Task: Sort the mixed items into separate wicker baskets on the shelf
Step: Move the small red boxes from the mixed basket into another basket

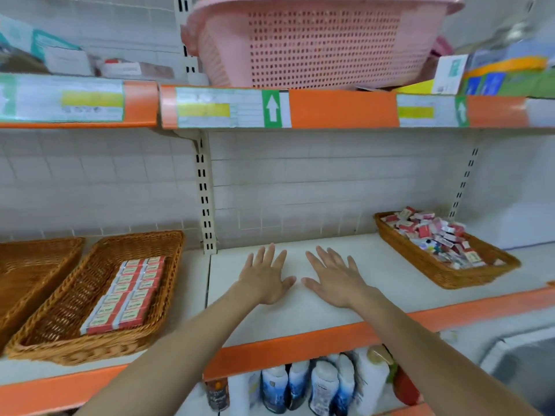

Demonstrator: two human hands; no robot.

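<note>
A white shelf (375, 283) with an orange front edge stands against a wall of white tiles. Both hands lie flat on the bare middle of it, palms down, fingers straight and spread wide, holding nothing; the left hand (265, 276) and the right hand (335, 277) are just beside each other, the thumbs nearly meeting. On the left, a wicker basket (60, 334) holds neat rows of red and white boxes (126, 295), and another wicker basket (27, 265) stands beside it, partly cut by the edge. On the right, well apart from the hands, a third wicker basket (432, 265) holds a loose heap of mixed small boxes (435, 235). Above, a pink plastic basket (324, 43) sits on the upper shelf. Below, bottles (300, 385) stand on the lower shelf.
</note>
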